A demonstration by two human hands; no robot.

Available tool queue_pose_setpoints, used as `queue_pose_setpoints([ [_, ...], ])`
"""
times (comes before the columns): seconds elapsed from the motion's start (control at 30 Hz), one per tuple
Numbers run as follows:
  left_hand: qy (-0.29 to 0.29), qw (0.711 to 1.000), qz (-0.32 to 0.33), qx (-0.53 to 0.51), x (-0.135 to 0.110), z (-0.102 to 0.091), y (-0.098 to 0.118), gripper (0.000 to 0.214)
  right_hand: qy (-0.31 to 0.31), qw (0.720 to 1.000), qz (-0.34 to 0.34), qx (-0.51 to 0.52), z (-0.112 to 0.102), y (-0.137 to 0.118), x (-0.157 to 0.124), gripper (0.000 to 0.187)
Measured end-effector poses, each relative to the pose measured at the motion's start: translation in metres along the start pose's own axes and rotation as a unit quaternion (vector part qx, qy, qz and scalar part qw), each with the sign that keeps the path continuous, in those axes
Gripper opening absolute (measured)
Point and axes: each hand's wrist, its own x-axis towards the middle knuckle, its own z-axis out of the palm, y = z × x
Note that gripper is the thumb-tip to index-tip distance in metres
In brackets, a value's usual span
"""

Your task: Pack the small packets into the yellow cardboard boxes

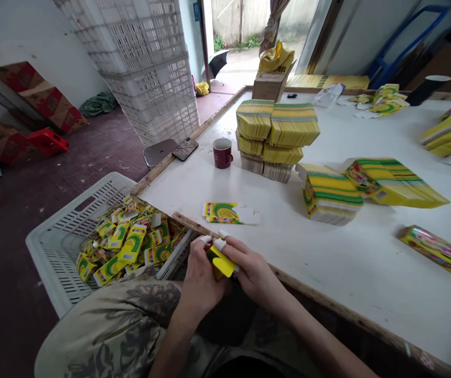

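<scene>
Over my lap, just off the table's front edge, a small yellow and green carton (222, 265) is held between both hands, with one end flap standing out. My left hand (201, 273) is closed round its left side. On the other side, my right hand (251, 270) pinches it. White coverings sit on several fingertips. A flat, unfolded carton (225, 212) with a yellow spiral print lies on the table just beyond my hands. To my left, a pale plastic crate (50, 252) holds many small yellow cartons (134, 244).
Stacked bundles of flat cartons (274, 123) stand mid-table, with further bundles (329, 191) to the right. A maroon mug (222, 153) and a phone (185, 149) sit near the left edge. White crates (142, 63) tower beyond. A loose carton bundle (438, 249) lies at right.
</scene>
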Motion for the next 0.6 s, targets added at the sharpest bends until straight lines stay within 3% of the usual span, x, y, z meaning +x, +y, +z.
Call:
queue_pose_setpoints([
  [0.07,0.019,0.999,-0.02,0.018,0.0,-0.005,-0.001,0.054,0.005,0.999,0.002,-0.034,0.0,0.006,0.0,0.054],
  [0.2,-0.013,0.999,-0.003,0.03,0.0,-0.02,-0.002,0.051,-0.105,0.989,0.037,-0.098,-0.002,0.013,0.002,0.048],
  [0.27,-0.033,0.999,-0.004,0.033,0.0,-0.024,-0.002,0.051,-0.127,0.986,0.06,-0.095,-0.006,0.012,0.005,0.04],
  [0.4,-0.051,0.998,-0.013,0.028,-0.001,-0.023,-0.001,0.055,-0.162,0.984,0.04,-0.053,-0.023,0.005,0.011,0.026],
  [0.6,-0.041,0.997,0.028,0.057,-0.002,-0.023,0.0,0.051,-0.147,0.986,0.063,-0.039,-0.023,-0.002,0.013,0.022],
])
